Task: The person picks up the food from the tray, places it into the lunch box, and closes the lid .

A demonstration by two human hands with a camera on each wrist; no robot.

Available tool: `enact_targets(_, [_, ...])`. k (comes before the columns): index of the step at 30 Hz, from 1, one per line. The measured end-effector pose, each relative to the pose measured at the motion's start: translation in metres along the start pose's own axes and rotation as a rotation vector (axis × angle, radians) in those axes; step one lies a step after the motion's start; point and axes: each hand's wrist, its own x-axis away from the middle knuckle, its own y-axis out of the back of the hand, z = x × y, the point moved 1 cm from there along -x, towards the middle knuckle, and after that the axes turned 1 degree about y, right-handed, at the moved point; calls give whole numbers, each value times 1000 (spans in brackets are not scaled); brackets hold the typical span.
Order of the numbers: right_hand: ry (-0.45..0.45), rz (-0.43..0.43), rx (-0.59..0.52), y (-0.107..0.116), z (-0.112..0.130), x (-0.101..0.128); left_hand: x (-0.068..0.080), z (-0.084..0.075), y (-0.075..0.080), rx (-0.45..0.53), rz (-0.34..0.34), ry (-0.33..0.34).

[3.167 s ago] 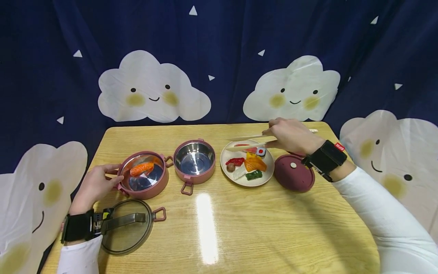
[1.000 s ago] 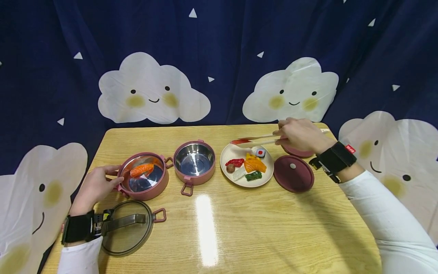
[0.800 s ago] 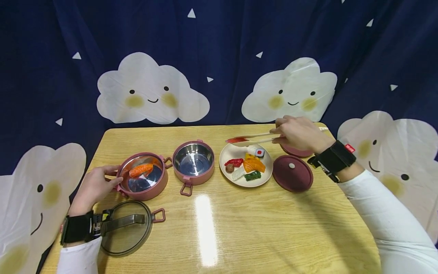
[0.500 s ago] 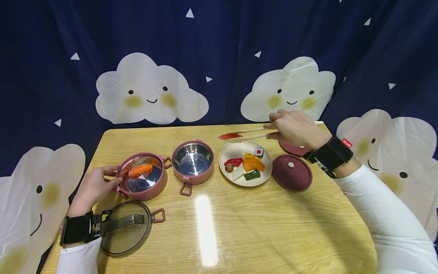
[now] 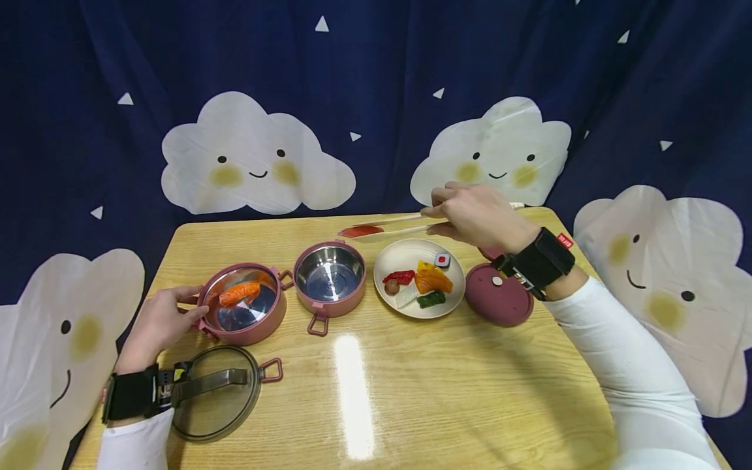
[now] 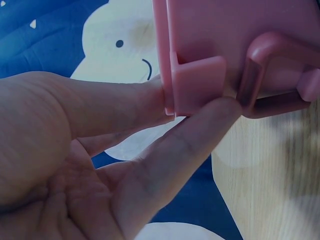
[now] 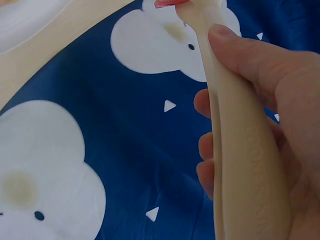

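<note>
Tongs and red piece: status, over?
Right hand grips tongs, red piece pinched above steel bowl. Left hand holds salmon bowl. Path clear.

In the left wrist view, the pink container [image 6: 235,45] is cut off by the top and right edges, so its inside is not shown, and the left hand [image 6: 75,165] is cropped at the left and bottom edges. In the right wrist view, the tongs [image 7: 240,150] are cut off at the bottom, and the red piece [image 7: 167,3] at their tip is cropped by the top edge. In the head view, a second dark red lid [image 5: 486,253] is largely hidden behind the right hand [image 5: 470,212]. The small foods on the plate [image 5: 405,248] are too small to be identified with certainty.
</note>
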Motion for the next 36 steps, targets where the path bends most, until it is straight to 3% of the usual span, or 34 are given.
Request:
enact_targets(13, [43, -10, -43, -2, 28, -39, -1, 2, 2, -23, -7, -6])
enact_targets(27, [122, 40, -93, -12, 67, -78, -2, 3, 2, -19, 0, -4])
enact_targets(36, [193, 19, -65, -18, 91, -100, -2, 3, 1, -3, 8, -4])
